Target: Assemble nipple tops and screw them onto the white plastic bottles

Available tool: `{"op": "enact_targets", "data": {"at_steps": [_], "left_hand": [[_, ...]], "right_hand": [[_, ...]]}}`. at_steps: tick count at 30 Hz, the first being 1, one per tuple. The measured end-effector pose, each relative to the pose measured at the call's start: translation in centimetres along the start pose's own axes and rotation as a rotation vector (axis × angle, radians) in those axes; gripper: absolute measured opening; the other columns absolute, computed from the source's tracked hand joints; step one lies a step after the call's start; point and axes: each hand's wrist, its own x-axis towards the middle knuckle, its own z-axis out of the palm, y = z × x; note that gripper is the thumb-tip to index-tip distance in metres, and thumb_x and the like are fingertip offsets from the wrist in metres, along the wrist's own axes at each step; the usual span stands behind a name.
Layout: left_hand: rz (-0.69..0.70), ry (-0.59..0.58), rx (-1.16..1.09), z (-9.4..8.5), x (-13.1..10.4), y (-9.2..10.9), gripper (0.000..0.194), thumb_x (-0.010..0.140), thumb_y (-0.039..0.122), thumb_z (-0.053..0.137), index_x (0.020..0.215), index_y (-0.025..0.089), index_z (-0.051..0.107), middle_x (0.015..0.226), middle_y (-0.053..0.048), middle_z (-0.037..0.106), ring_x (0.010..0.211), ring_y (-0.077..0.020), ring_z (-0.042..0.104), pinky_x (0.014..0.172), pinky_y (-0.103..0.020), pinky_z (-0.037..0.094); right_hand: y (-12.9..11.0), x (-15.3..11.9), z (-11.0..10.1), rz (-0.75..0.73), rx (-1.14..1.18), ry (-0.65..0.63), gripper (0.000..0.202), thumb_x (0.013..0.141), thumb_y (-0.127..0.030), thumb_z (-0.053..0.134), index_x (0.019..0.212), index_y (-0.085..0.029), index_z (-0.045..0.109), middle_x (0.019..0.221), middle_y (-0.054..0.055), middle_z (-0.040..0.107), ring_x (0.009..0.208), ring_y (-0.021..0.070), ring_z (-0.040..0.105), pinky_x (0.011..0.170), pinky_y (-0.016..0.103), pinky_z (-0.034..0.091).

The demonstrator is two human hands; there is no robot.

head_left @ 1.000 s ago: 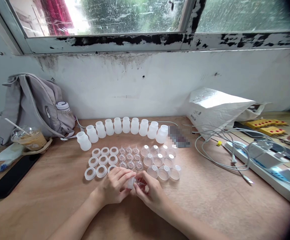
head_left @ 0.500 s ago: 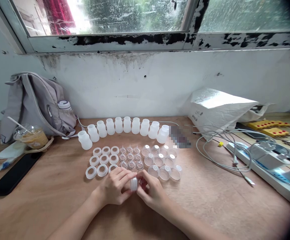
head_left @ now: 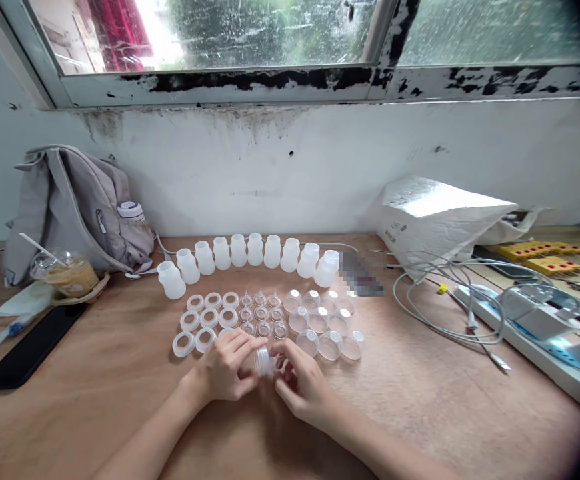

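Note:
Between its thumb and fingers, my left hand (head_left: 227, 367) grips a white threaded bottle collar (head_left: 263, 360), turned on its side. My right hand (head_left: 307, 383) is curled at the collar's right face, its fingers on a clear bottle nipple (head_left: 274, 367) that is partly hidden. Just beyond the hands lie rows of white collars (head_left: 209, 317), clear nipples (head_left: 261, 313) and domed clear caps (head_left: 330, 345); my left hand covers part of the nearest collar row. Behind them, several frosted bottles (head_left: 255, 250) stand upright in an arc.
At left are a grey backpack (head_left: 77, 200), an iced drink cup (head_left: 67, 275) and a black phone (head_left: 33, 347). To the right lie a white bag (head_left: 435, 217), coiled cables (head_left: 420, 313), a power strip (head_left: 535, 347) and yellow blocks (head_left: 540, 251). A blurred patch (head_left: 363, 273) sits beside the bottles.
The collar has shifted slightly left and up with my left hand and tilted, showing more of its threaded side. My right fingers have drawn a little apart from it, exposing more clear material.

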Motion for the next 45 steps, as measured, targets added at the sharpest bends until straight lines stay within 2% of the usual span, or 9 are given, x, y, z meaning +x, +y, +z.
{"op": "enact_targets", "data": {"at_steps": [7,10,14,16,19,23,29,37,45], "left_hand": [[-0.030,0.042,0.098,-0.4,-0.1,-0.6,0.028,0.072,0.027,0.056,0.098,0.018,0.050,0.077,-0.004,0.060,0.069,-0.0175,0.056,0.062,-0.029,0.047],[-0.107,0.089,0.084,-1.3,-0.3,-1.7,0.022,0.071,0.019,0.054,0.091,0.019,0.045,0.083,-0.005,0.059,0.075,-0.0177,0.058,0.066,-0.030,0.048],[-0.214,0.164,0.154,-3.6,-0.8,-4.0,0.012,0.072,0.016,0.052,0.077,0.021,0.041,0.089,-0.006,0.060,0.092,-0.0207,0.057,0.077,-0.032,0.046],[-0.332,0.222,0.242,-4.9,-1.3,-5.4,0.011,0.075,0.021,0.052,0.074,0.021,0.040,0.095,-0.007,0.060,0.094,-0.0209,0.057,0.081,-0.033,0.045],[-0.605,0.312,0.380,-6.4,-2.4,-7.4,0.014,0.077,0.031,0.052,0.077,0.021,0.041,0.097,-0.007,0.061,0.089,-0.0222,0.057,0.080,-0.034,0.044],[-0.849,0.173,0.424,-7.1,-4.0,-9.5,0.018,0.076,0.039,0.048,0.074,0.021,0.044,0.080,-0.005,0.060,0.082,-0.0246,0.055,0.073,-0.035,0.045],[-0.841,-0.058,0.415,-6.4,-5.1,-10.5,0.020,0.078,0.036,0.042,0.072,0.020,0.051,0.083,-0.007,0.060,0.083,-0.0238,0.053,0.077,-0.036,0.043],[-0.916,-0.114,0.403,-6.0,-5.7,-10.7,0.021,0.078,0.036,0.044,0.079,0.019,0.056,0.093,-0.008,0.059,0.087,-0.0256,0.051,0.079,-0.037,0.041],[-0.936,-0.177,0.324,-7.0,-5.9,-10.8,0.015,0.072,0.030,0.052,0.081,0.019,0.056,0.095,-0.007,0.057,0.089,-0.0247,0.052,0.080,-0.035,0.040]], "right_hand": [[-0.2,0.2,0.0,0.026,-0.076,0.089,0.018,0.079,-0.014,0.049,0.096,-0.020,0.047,0.079,0.001,0.050,0.057,0.0101,0.048,0.053,0.022,0.042],[0.0,0.3,0.0,0.009,-0.094,0.114,0.019,0.081,-0.016,0.049,0.099,-0.021,0.051,0.082,0.002,0.051,0.057,0.0096,0.049,0.053,0.022,0.044],[0.5,0.2,0.3,0.007,-0.096,0.098,0.026,0.081,-0.013,0.047,0.104,-0.024,0.051,0.092,0.004,0.052,0.058,0.0094,0.050,0.054,0.022,0.046],[0.7,0.1,0.5,0.011,-0.104,0.087,0.028,0.080,-0.010,0.047,0.104,-0.024,0.048,0.093,0.004,0.052,0.059,0.0095,0.051,0.055,0.022,0.047],[1.1,0.1,0.8,0.018,-0.115,0.091,0.025,0.079,-0.008,0.046,0.099,-0.023,0.046,0.090,0.003,0.053,0.059,0.0096,0.051,0.053,0.022,0.046],[1.3,0.3,1.0,0.037,-0.117,0.088,0.021,0.079,-0.008,0.045,0.094,-0.022,0.044,0.082,0.001,0.052,0.057,0.0098,0.051,0.052,0.021,0.045],[1.1,0.7,0.9,0.025,-0.139,0.102,0.016,0.079,-0.010,0.047,0.091,-0.021,0.047,0.081,0.001,0.052,0.056,0.0100,0.051,0.052,0.022,0.044],[1.1,0.9,0.9,0.031,-0.141,0.091,0.014,0.080,-0.012,0.047,0.091,-0.020,0.049,0.079,0.001,0.052,0.054,0.0097,0.050,0.050,0.021,0.043],[1.7,1.4,1.6,0.032,-0.123,0.046,0.015,0.079,-0.011,0.047,0.091,-0.020,0.049,0.080,0.001,0.051,0.055,0.0095,0.049,0.053,0.021,0.042]]}}
